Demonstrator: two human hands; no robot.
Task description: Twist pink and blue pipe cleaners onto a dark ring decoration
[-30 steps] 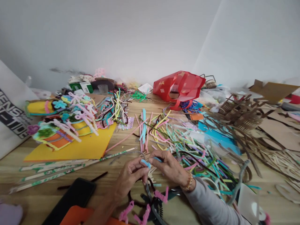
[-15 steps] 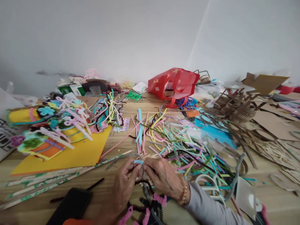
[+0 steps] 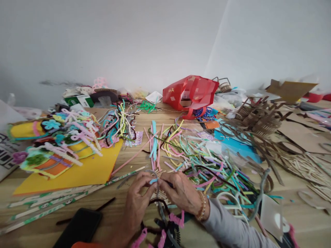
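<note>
Drawn closer than a second earlier, our left hand (image 3: 137,203) and right hand (image 3: 181,194) meet near the counter's (image 3: 139,127) near edge, fingers (image 3: 165,178) pinched together on a short blue pipe cleaner (image 3: 153,181), beside a heap of coloured pipe cleaners (image 3: 201,162).

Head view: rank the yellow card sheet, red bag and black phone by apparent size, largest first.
1. Yellow card sheet, partly covered by craft pieces.
2. Red bag and black phone: too close to rank. The phone sits nearer the camera and the frame's bottom edge cuts it off.
</note>
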